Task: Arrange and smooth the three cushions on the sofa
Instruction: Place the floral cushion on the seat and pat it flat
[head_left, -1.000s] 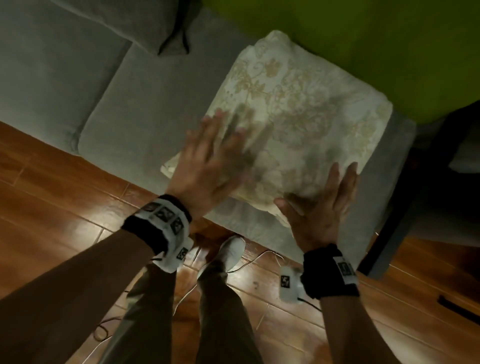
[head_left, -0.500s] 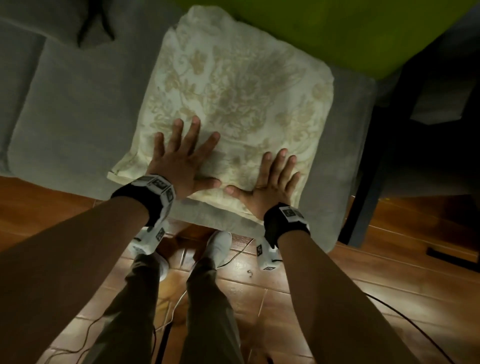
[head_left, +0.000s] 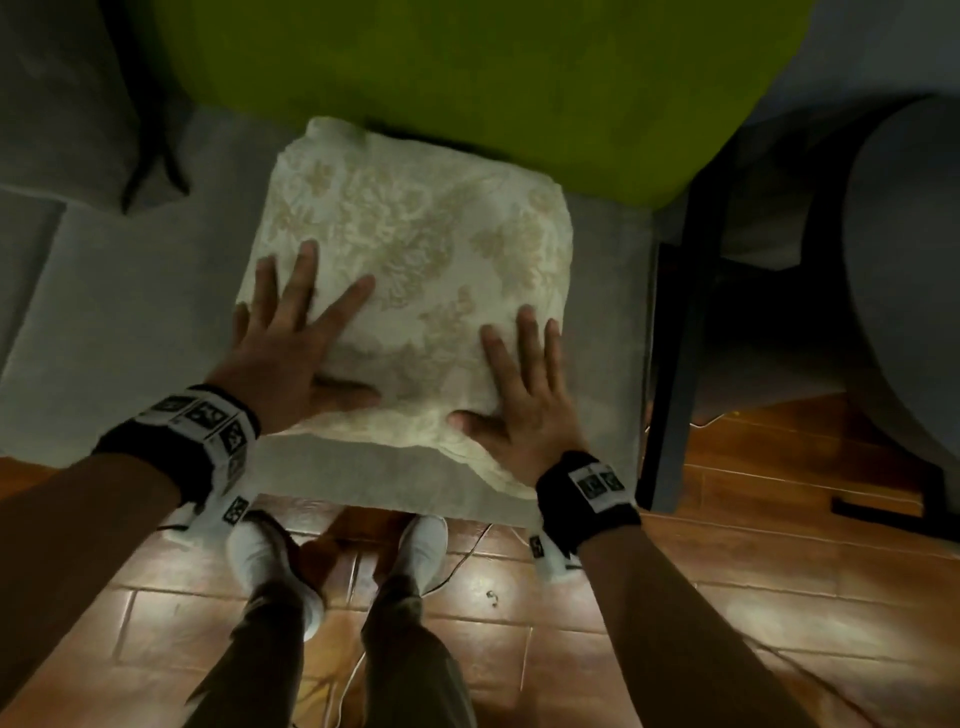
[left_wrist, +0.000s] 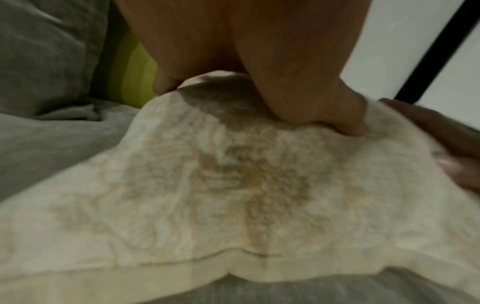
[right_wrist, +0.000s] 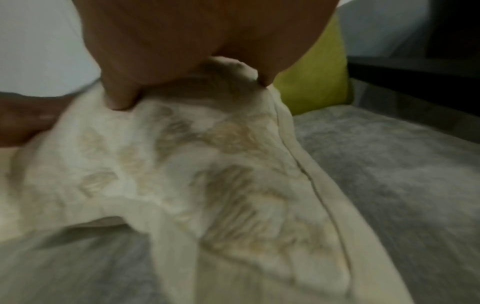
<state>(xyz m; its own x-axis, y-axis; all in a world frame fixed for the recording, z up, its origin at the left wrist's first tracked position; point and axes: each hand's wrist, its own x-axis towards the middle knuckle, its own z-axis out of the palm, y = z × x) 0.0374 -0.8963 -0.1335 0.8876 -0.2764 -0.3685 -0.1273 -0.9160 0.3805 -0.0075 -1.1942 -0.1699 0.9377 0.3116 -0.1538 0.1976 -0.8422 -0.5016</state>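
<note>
Flat now: left hand (head_left: 291, 358), right hand (head_left: 524, 400) press cream cushion (head_left: 426, 244), fingers (head_left: 306, 270) straight, gripping nothing.

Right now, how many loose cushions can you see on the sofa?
2: the cream floral cushion flat on the grey seat under both hands, and the green cushion behind it against the backrest. A third may sit out of frame.

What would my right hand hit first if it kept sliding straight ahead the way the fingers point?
The right hand lies flat on the floral cushion, fingers pointing toward the sofa back. It would cross more cushion, then probably meet the green cushion behind it, though depth is hard to judge.
</note>
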